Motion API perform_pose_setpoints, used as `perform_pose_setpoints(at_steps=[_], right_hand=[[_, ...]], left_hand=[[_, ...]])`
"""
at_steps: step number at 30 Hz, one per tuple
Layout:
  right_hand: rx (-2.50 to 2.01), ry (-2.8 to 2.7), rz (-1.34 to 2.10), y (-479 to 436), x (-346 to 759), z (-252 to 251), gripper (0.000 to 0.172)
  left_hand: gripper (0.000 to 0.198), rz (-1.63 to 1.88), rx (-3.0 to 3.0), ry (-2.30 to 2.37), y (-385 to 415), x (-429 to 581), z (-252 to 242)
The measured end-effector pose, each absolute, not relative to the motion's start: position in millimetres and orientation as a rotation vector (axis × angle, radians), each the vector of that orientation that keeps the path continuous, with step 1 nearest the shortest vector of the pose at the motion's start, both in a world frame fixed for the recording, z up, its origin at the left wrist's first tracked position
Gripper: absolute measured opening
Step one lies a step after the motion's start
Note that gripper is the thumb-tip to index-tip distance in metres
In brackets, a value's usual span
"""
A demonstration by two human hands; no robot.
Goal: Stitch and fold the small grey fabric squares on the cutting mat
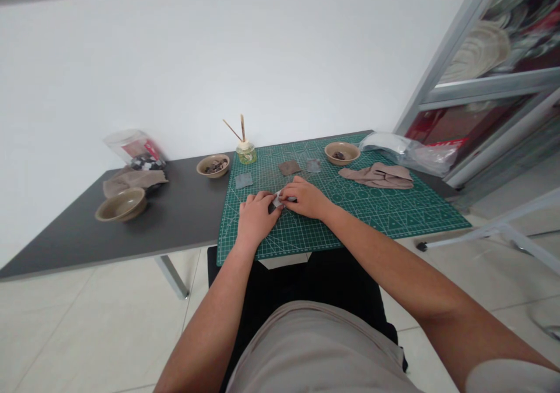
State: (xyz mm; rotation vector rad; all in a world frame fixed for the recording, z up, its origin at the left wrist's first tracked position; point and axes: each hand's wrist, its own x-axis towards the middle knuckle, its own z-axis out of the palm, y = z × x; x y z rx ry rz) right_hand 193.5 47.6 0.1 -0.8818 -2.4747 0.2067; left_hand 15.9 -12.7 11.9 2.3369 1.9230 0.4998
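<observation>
My left hand (256, 218) and my right hand (304, 199) meet on a green cutting mat (385, 218), fingertips pinching a small white piece (277, 199) of paper or cloth. Most of that piece is hidden by my fingers. Above my hands lie a grey square swatch (244, 180), a brown square swatch (289, 167) and a translucent square (313, 165). A tan ceramic bowl (342, 153) holding dark bits stands at the mat's far edge. To its right lies a crumpled tan cloth (376, 176).
The dark grey table (175, 212) also bears a bowl of dark pieces (213, 165), a glass jar with wooden sticks (246, 153), an empty-looking bowl (121, 204), beige cloth (133, 180), a plastic bag (135, 148) and a silvery bag (405, 153). A glass-fronted cabinet (481, 72) stands right.
</observation>
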Motion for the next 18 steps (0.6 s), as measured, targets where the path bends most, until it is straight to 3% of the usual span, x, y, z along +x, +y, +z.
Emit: perform_pose_setpoints(at_steps=[7, 14, 18], right_hand=[[-1.140, -2.330, 0.067, 47.8, 192.6, -3.1, 0.011], [-0.846, -2.469, 0.234, 45.5, 191.9, 0.7, 0.010], [-0.916, -2.415, 0.273, 41.7, 190.3, 3.0, 0.008]], left_hand=[[0.036, 0.478, 2.340, 1.925, -13.0, 15.4, 12.0], [0.035, 0.487, 2.315, 1.925, -13.8, 16.4, 13.2], [0.037, 0.534, 2.346, 1.882, -15.1, 15.3, 13.2]])
